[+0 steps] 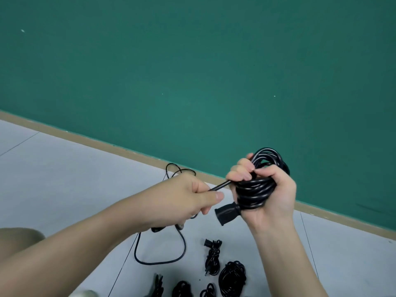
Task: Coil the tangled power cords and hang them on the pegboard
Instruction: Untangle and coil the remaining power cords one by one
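My right hand (pixel 276 194) grips a thick coil of black power cord (pixel 257 189), held up in front of the green wall. The coil's black connector (pixel 227 212) sticks out to the left below my fingers. A straight stretch of the same cord (pixel 220 186) runs left from the coil into my left hand (pixel 186 198), which pinches it between thumb and fingers. Loose slack of black cord (pixel 169 257) loops on the floor under my left hand. No pegboard is in view.
Several coiled black cords (pixel 232 277) lie on the grey tiled floor (pixel 64 179) near the bottom edge, one smaller bundle (pixel 213 257) with a plug. A tan baseboard (pixel 107 144) runs along the green wall (pixel 192 71). My knee (pixel 19 239) shows at the lower left.
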Available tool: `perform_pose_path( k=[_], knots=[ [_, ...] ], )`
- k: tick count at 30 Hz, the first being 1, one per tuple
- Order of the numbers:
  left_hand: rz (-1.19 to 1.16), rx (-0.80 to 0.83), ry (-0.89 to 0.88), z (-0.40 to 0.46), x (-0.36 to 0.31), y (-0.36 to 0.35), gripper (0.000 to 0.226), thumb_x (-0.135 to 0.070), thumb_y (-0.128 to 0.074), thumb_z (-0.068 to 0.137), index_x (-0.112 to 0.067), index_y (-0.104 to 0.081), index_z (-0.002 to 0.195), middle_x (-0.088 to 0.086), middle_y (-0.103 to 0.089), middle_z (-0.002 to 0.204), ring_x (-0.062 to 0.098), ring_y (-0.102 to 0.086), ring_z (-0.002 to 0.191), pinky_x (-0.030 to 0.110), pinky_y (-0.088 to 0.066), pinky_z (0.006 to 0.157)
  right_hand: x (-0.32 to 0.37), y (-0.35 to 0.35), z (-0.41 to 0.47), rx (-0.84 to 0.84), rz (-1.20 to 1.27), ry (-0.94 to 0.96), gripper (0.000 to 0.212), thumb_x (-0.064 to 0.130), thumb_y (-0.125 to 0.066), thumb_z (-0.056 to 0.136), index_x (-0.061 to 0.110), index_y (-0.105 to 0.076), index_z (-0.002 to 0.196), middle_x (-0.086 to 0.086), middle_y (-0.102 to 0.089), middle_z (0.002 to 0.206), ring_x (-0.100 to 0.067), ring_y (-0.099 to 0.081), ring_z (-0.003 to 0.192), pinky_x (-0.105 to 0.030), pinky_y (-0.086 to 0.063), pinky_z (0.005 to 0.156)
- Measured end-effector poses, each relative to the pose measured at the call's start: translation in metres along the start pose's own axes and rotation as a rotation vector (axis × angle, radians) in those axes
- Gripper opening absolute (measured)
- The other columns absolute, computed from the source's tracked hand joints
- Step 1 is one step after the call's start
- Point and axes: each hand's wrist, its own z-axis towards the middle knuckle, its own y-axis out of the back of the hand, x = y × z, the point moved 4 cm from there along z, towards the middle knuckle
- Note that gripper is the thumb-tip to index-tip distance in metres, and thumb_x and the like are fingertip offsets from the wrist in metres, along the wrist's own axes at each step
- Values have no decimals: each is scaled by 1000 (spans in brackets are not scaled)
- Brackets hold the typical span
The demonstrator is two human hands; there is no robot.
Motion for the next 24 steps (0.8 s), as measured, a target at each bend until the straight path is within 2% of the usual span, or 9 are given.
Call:
perform_pose_path(
  k=[2,4,7,9,13,16,19,22,24],
  knots=[
    [10,57,26,-1,3,0,43,-46,-59,102,-21,-55,67,-3,-28,53,16,-29,45,25,-39,51,14,2,3,-5,6,63,48,-3,-59,50,10,-47,96,-3,-38,73,-16,-34,56,-28,-43,51],
    [10,95,31,-4,8,0,38,-41,-54,105,-17,-53,76,-2,-28,57,16,-28,47,26,-43,52,37,8,6,-42,33,159,48,-3,-59,50,9,-47,95,-2,-38,74,-15,-34,57,-25,-41,54],
    [-61,123,46,-11,15,-3,34,-37,-43,110,-17,-46,82,-4,-28,60,12,-21,47,20,-27,43,64,18,6,-123,36,237,34,2,-46,64,9,-45,97,-2,-38,75,-16,-34,58,-24,-39,59],
    [-60,125,58,-13,19,-7,37,-42,-39,110,-18,-45,81,-5,-29,61,12,-22,48,19,-25,44,63,22,6,-136,11,234,32,4,-44,67,10,-46,98,-1,-39,76,-16,-34,59,-24,-40,59],
    [230,-72,13,-4,28,10,45,-49,-37,108,-17,-60,86,-13,-38,51,6,-34,44,18,-30,46,49,20,6,-103,-60,201,30,4,-44,69,11,-47,98,-1,-41,76,-15,-35,60,-24,-42,58],
    [365,-76,-7,-4,30,18,42,-52,-46,104,-20,-66,86,-13,-45,50,6,-39,47,21,-34,51,45,13,2,-33,-75,198,31,5,-44,70,11,-47,100,-1,-42,77,-15,-37,61,-24,-43,59],
    [612,-29,-9,-7,29,13,54,-65,-56,94,-15,-55,75,-4,-46,59,15,-41,52,29,-35,54,34,3,1,41,-118,176,33,5,-48,68,12,-48,100,0,-42,79,-14,-38,63,-24,-43,60],
    [849,49,-87,-9,28,-3,67,-70,-51,94,-10,-44,65,4,-44,60,23,-42,57,34,-39,58,17,-5,3,109,-254,150,39,5,-59,61,12,-49,98,-1,-44,78,-15,-39,64,-26,-43,61],
    [879,55,-183,-9,28,-5,70,-70,-47,97,-9,-43,62,6,-41,56,26,-41,57,37,-44,61,9,-5,7,102,-383,172,31,0,-52,68,12,-49,97,-1,-45,77,-16,-40,64,-28,-42,62]
  ],
)
